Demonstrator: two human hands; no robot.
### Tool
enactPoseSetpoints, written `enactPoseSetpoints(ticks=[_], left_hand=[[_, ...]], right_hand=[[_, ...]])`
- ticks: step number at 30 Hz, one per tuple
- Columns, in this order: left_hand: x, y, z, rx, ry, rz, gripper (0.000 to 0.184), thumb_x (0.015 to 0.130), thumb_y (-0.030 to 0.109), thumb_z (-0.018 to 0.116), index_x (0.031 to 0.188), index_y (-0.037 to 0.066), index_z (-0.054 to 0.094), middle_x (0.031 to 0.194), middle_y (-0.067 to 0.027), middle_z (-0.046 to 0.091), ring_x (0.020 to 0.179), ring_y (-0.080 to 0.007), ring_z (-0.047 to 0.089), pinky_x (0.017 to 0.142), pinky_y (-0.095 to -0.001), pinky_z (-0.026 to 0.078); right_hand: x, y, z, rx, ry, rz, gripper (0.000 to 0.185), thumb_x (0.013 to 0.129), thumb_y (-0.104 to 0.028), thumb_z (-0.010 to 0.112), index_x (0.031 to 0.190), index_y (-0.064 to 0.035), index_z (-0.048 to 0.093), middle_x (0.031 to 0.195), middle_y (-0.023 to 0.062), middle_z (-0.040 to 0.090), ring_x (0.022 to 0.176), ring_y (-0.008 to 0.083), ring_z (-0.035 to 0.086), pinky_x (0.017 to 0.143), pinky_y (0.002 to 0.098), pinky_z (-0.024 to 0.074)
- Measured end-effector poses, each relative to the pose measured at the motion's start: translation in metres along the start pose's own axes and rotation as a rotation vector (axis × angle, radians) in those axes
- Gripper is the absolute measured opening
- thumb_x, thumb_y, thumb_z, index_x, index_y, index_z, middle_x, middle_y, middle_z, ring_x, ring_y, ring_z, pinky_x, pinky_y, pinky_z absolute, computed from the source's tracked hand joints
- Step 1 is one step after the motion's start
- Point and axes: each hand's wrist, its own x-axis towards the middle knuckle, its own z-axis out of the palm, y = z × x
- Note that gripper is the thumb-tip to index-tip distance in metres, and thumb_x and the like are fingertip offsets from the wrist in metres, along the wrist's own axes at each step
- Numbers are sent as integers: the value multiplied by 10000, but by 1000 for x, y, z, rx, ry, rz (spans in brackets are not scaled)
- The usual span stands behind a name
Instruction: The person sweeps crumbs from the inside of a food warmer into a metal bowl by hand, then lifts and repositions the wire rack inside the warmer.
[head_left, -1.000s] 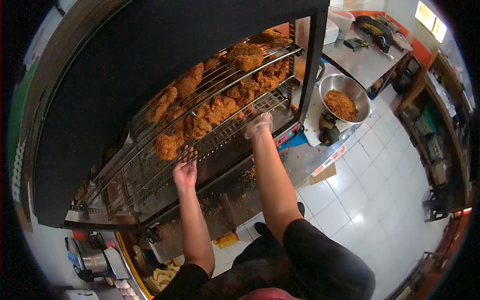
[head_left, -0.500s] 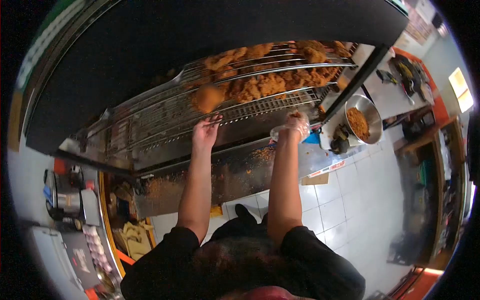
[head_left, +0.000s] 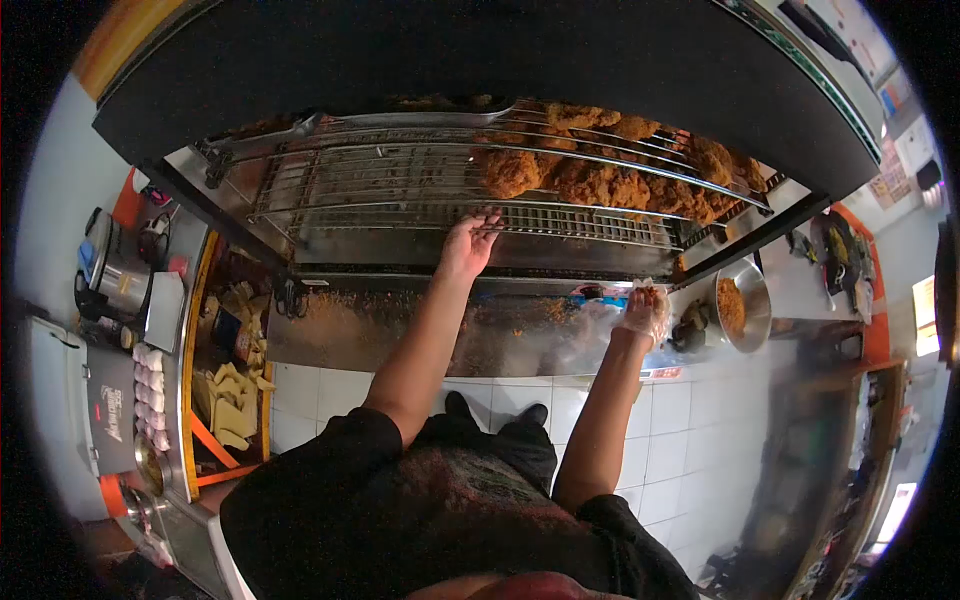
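My bare left hand [head_left: 468,248] is at the front edge of a wire rack [head_left: 380,212], its fingertips curled over the rods. Fried chicken pieces [head_left: 600,185] lie on the right half of the racks inside a black-framed cabinet; the left half shows bare wires. Lower and to the right, my right hand [head_left: 643,318] wears a clear plastic glove. Its fingers are closed around something small and reddish brown that I cannot make out. Near that hand stands a steel bowl [head_left: 765,305] with orange-brown crumbs [head_left: 731,306] in it.
The cabinet's black top [head_left: 480,60] overhangs the racks. Crumbs are scattered over the metal counter [head_left: 400,335] in front. A dark object [head_left: 690,328] sits beside the bowl. To the left are a steel pot [head_left: 125,275] and a bin of yellowish pieces [head_left: 232,400].
The view has shifted, and the racks now appear farther right. My left hand has closed on the rack's edge. My right hand has drawn lower, away from the chicken, toward the bowl's side.
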Motion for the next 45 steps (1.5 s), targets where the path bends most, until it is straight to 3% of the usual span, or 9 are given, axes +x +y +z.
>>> enactPoseSetpoints(ticks=[13,18,22,25,29,38,42,44,45], left_hand=[[-9,-1,-10,43,67,1,125,853,-20,490,952,10,561,957,-88,603,938,-229,590,879,-374,488],[-103,17,9,89,-37,-167,453,899,91,523,1316,2,370,1336,-160,428,1241,-265,426,1066,-396,329],[-225,14,-15,835,-103,-379,639,913,224,527,1420,0,209,1454,-153,287,1325,-236,317,1080,-351,260],[-293,8,-234,1769,-562,-539,605,907,247,541,1415,52,276,1464,-135,279,1333,-231,298,1089,-357,224],[-344,48,-258,1656,52,-1064,609,901,246,550,1413,55,282,1463,-136,281,1337,-229,289,1085,-353,227],[-343,6,-222,1578,387,-930,619,887,241,572,1410,60,296,1459,-137,284,1345,-224,269,1077,-346,235],[-349,-71,-183,1546,396,-800,623,880,239,582,1408,62,302,1458,-138,285,1348,-221,260,1074,-342,238],[-357,-112,-155,1529,372,-716,625,877,238,587,1407,63,305,1457,-138,285,1350,-220,255,1072,-340,240],[-360,-132,-140,1517,364,-673,626,876,238,589,1407,64,307,1457,-138,286,1351,-220,253,1071,-339,240]], right_hand=[[-2,9,-31,2,-72,117,93,794,-136,612,774,-52,577,745,62,593,649,176,555,589,275,482],[4,-1,-56,-81,-158,118,97,787,-144,619,774,-59,574,753,51,575,674,176,542,674,270,481],[-14,-17,-79,-136,-24,54,117,789,-151,622,807,-41,586,746,45,563,654,138,531,630,241,460],[-17,-33,-116,-223,9,-3,104,801,-105,618,857,-24,585,747,60,571,649,152,551,586,250,463],[-12,-45,-159,-122,127,50,95,807,-67,606,883,-21,574,739,69,572,611,173,555,550,259,462],[72,-75,-175,6,-74,84,169,829,-133,596,949,-25,547,746,68,554,611,177,544,530,267,435],[127,-145,-144,-618,-10,-323,303,823,-217,638,1038,-13,574,814,90,594,679,183,561,603,272,447],[130,-217,-100,-568,-101,-458,392,829,-314,611,1068,-4,602,915,118,653,782,206,624,715,304,483],[169,-229,-114,-1148,-80,-981,349,811,-315,625,1066,-76,633,996,120,664,810,209,628,738,326,483]])
